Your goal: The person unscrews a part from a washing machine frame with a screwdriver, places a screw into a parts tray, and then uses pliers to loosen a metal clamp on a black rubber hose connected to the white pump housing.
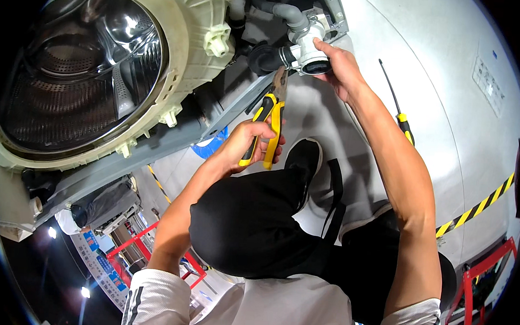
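Pale floor spreads below; left grip curls, thumb across, around yellow-black pliers; right grip, arm extended, clasps the white housing just beside them, at the machine's frame.

Pale grey floor, smooth, lit brightly at right; black-and-yellow striped tape along right, similar strip at left; red frame lower right, red rail lower left; bright lamp and second lamp against dark background
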Action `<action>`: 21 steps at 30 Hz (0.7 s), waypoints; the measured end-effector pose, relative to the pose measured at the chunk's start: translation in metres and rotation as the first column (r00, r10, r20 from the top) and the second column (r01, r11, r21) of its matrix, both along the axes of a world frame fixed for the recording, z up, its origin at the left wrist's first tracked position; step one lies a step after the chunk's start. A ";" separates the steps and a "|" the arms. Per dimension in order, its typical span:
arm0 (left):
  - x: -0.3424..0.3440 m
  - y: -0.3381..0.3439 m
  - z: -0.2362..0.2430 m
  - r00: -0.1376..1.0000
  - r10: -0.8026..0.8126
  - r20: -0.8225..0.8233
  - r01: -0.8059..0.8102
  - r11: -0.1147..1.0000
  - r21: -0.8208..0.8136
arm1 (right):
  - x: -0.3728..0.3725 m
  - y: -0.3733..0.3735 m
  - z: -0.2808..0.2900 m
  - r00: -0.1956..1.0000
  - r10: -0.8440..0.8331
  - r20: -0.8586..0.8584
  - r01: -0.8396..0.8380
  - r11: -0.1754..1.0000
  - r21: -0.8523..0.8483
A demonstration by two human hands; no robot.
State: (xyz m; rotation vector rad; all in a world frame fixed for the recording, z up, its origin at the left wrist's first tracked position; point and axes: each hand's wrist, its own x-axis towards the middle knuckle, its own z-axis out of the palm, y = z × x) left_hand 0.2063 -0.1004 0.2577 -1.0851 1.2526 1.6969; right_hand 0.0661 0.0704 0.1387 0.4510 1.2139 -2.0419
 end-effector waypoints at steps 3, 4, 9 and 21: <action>-0.004 0.007 0.006 1.000 -0.015 0.004 0.015 0.999 0.049 | -0.003 0.002 -0.005 1.000 0.014 0.005 -0.014 1.000 0.001; -0.006 0.008 0.008 1.000 -0.026 0.009 0.026 0.998 0.053 | -0.003 0.002 -0.005 1.000 0.010 0.004 -0.010 1.000 0.001; -0.011 0.010 0.013 0.995 -0.098 0.017 0.097 0.995 0.017 | -0.002 0.000 -0.002 1.000 -0.012 0.005 0.012 1.000 -0.008; -0.007 0.018 0.019 0.997 -0.078 -0.011 0.078 0.997 0.023 | -0.003 0.001 0.001 1.000 -0.015 0.027 0.016 1.000 -0.005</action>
